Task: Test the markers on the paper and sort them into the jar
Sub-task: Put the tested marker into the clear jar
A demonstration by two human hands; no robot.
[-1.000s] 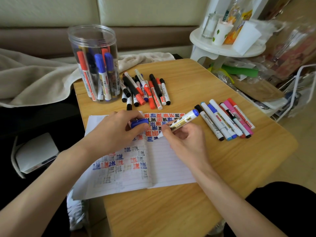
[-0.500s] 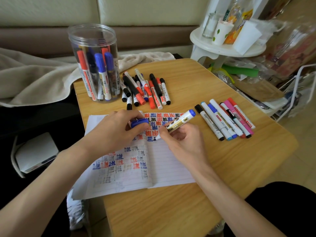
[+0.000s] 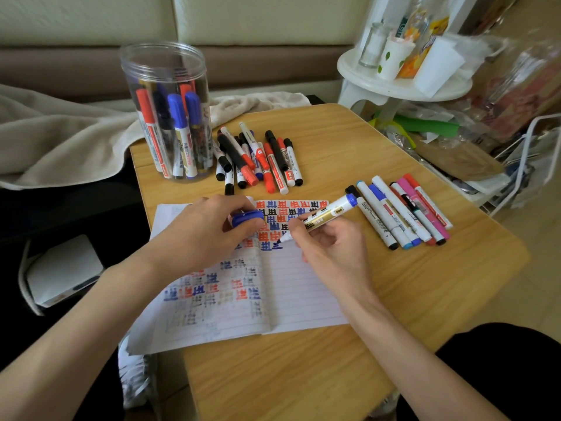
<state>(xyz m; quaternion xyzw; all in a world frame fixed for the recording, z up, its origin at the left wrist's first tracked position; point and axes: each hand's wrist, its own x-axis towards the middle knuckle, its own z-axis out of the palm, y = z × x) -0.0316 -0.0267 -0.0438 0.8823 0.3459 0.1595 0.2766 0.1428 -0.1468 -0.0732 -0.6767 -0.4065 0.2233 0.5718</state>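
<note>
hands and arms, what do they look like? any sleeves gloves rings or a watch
Both are bare. The left hand and right hand wear no gloves, and no rings show. Neither wrist has a watch or band, and no sleeve reaches the forearms in view.

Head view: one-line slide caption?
Person's right hand tests a blue marker on lined paper; left hand holds the blue cap; marker jar behind.
</note>
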